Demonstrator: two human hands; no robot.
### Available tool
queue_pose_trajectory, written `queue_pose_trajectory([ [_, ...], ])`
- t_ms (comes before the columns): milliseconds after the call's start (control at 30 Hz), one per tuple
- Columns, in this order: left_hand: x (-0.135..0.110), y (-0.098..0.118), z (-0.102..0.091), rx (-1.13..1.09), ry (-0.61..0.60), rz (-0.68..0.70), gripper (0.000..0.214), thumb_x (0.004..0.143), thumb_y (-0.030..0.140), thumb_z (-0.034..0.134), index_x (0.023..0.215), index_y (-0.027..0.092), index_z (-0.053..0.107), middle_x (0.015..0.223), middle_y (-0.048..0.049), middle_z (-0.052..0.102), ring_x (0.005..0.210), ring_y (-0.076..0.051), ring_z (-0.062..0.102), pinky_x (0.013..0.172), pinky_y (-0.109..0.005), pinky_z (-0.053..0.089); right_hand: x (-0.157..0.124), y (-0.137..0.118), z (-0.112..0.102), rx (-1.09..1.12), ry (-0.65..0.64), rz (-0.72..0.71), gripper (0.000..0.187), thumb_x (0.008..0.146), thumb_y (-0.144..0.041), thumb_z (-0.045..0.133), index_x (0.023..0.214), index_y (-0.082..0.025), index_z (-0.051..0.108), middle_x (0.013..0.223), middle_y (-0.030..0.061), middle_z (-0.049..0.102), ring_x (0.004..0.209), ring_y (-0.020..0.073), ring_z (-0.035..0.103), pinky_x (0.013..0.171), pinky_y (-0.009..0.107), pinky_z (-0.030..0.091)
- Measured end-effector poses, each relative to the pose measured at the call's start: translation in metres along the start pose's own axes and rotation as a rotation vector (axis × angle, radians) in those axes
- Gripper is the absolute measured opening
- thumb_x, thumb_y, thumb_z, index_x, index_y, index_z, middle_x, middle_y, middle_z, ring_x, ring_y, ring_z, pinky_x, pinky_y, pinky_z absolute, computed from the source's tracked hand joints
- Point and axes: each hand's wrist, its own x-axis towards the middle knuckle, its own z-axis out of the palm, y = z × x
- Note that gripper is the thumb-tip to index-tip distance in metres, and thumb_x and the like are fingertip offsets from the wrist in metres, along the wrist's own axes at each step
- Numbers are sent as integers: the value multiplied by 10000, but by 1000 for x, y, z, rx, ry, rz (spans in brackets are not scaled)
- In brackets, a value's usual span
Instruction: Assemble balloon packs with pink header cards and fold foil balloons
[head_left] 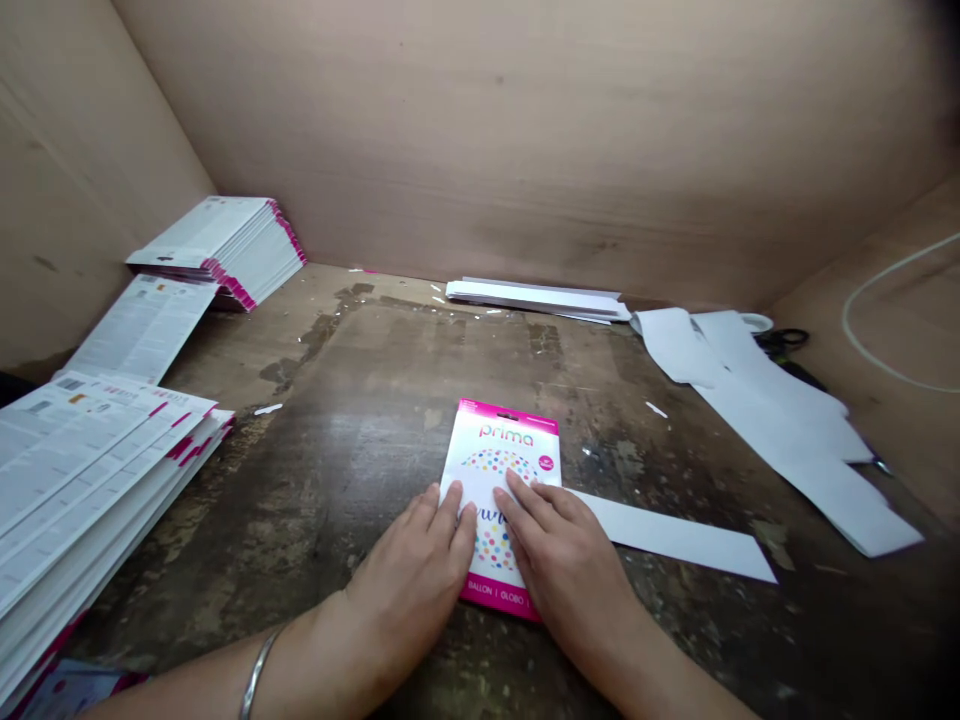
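Observation:
A white card with a pink border lies on the worn wooden bench in front of me. It is printed "prima" and has a dotted balloon design. My left hand and my right hand press flat on its lower half, fingertips almost meeting, and hide part of the print. A long white paper strip runs out to the right from under the card, beside my right hand. A thin metal bangle circles my left wrist.
Stacks of white, pink-edged printed cards rise at the left, with another stack behind them. A pile of white strips lies at the back. Loose white paper and black-handled scissors lie right, near a white cable.

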Motion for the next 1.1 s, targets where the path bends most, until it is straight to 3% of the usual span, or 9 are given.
queue_pose_trajectory([
  [67, 7, -12, -11, -265, -12, -105, 309, 839, 105, 442, 1103, 98, 602, 1165, -183, 623, 1086, -282, 589, 915, -451, 480, -4, 0, 4, 13, -5, 8, 325, 872, -122, 473, 1161, -108, 623, 1242, 116, 586, 998, 283, 533, 857, 429, 464],
  [300, 43, -38, -47, -1313, -54, -891, 538, 728, 276, 669, 1215, 111, 509, 1146, -153, 631, 947, -223, 644, 728, -298, 525, -5, 0, 5, 44, -9, 59, 346, 848, -125, 508, 1177, -124, 616, 1263, 105, 573, 1014, 304, 534, 881, 472, 443],
  [500, 72, -22, -37, -1474, -241, -882, 406, 595, 329, 766, 896, 87, 641, 835, -124, 712, 713, -253, 677, 637, -330, 526, -6, -2, 6, 33, 10, 65, 322, 856, -149, 517, 1162, -167, 618, 1243, 89, 591, 1015, 293, 543, 907, 490, 421],
  [667, 68, -5, -24, -1701, -107, -863, 504, 638, 221, 735, 1083, 119, 521, 925, -139, 707, 750, -281, 689, 701, -420, 548, -8, 0, -1, 183, 68, 129, 302, 851, -151, 519, 1134, -194, 614, 1247, 100, 579, 1064, 278, 524, 936, 474, 431],
  [800, 50, 1, -24, -1954, -42, -793, 601, 713, 254, 724, 1204, 149, 393, 1048, -172, 672, 846, -291, 684, 773, -445, 540, -5, 21, -20, 494, 239, 498, 381, 831, -327, 577, 1164, -147, 527, 1250, 172, 537, 1154, 300, 486, 956, 490, 428],
  [867, 43, 4, -26, -2036, -36, -749, 615, 744, 256, 708, 1240, 188, 352, 1098, -162, 657, 882, -290, 678, 794, -450, 537, -2, 35, -30, 830, 129, 663, 444, 824, -411, 584, 1167, -141, 502, 1137, 161, 608, 1043, 295, 578, 870, 473, 490],
  [967, 35, 9, -28, -2096, -36, -742, 601, 755, 244, 700, 1243, 221, 349, 1124, -147, 650, 901, -298, 674, 790, -450, 543, 0, 53, -44, 1284, -189, 610, 349, 866, -438, 522, 1048, -144, 564, 987, 110, 675, 887, 261, 652, 732, 390, 548],
  [1033, 33, 10, -28, -2104, -2, -780, 599, 744, 242, 708, 1230, 223, 357, 1126, -144, 651, 901, -305, 673, 779, -445, 550, -1, 61, -51, 1123, -158, 565, 302, 874, -396, 513, 1028, -149, 594, 1035, 110, 666, 931, 266, 635, 782, 411, 532],
  [1100, 32, 10, -29, -2094, 67, -825, 629, 727, 247, 722, 1232, 226, 347, 1123, -142, 653, 901, -308, 672, 773, -444, 554, -3, 62, -57, 649, 68, 581, 296, 868, -333, 514, 1075, -142, 604, 1135, 138, 626, 1056, 300, 570, 921, 504, 447],
])
